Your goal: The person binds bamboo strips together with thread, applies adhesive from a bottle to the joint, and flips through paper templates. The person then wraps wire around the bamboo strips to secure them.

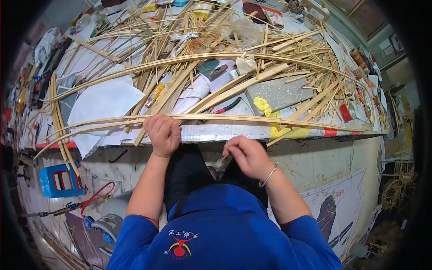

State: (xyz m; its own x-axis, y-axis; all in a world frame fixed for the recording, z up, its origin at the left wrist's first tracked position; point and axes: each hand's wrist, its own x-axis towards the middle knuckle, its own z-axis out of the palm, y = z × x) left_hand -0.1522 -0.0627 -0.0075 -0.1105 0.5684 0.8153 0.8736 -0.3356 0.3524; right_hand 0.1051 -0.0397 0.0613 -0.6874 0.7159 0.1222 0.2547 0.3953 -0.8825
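Note:
My left hand (pixel 162 135) is closed around long thin bamboo strips (pixel 225 118) at the table's front edge. The strips run nearly the whole width of the table, and their left ends spread apart. My right hand (pixel 249 157) is off the strips, in front of the edge and above my lap. Its thumb and fingers are pinched together; a small pale sliver seems to show at the fingertips, too small to name. Pliers with red-and-black handles (pixel 227 106) lie just behind the strips. White paper sheets (pixel 103 101) lie behind and left of my left hand.
A heap of bamboo strips (pixel 292 56) covers much of the table, with a grey stone slab (pixel 281 93) and yellow tape (pixel 262 106). A long curved strip (pixel 198 56) arches across it. On the floor at left are a blue stool (pixel 60 180) and a grey machine with a red hose (pixel 114 216).

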